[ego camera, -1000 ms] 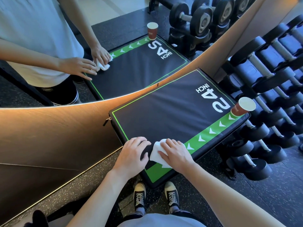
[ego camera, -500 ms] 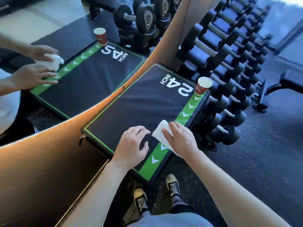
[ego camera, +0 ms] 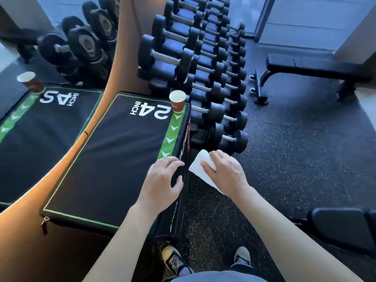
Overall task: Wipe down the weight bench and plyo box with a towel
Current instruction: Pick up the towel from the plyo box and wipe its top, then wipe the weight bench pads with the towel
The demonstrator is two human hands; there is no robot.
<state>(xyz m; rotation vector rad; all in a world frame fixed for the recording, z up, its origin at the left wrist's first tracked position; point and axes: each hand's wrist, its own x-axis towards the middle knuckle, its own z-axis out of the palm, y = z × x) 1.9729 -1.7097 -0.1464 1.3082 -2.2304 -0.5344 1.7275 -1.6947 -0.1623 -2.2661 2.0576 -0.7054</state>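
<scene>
Head cam's swung round to the right compared with a second ago: back then both hands were on the near green stripe of the plyo box [ego camera: 114,159] with the towel [ego camera: 200,168] pressed flat on the top, and now the towel's off the box altogether, out in the air past its right edge, over the speckled floor [ego camera: 295,159]. My read is that the top of the box is pretty much done, and it's either the side panel next or a walk over to the weight bench [ego camera: 317,67], which now shows up at about 2 o'clock, well apart from the box. Right hand [ego camera: 225,173] has its fingers curled loosely over the folded white towel, thumb underneath I think, though you can't really see it. Left hand [ego camera: 162,180] sits at the box's right edge at roughly 4 o'clock on the top, fingers spread and bent, tips touching the pad, thumb hooked over the edge, holding nothing. Paper cup [ego camera: 177,102] stands on the far right corner, so watch that if the wipe goes back up there.
</scene>
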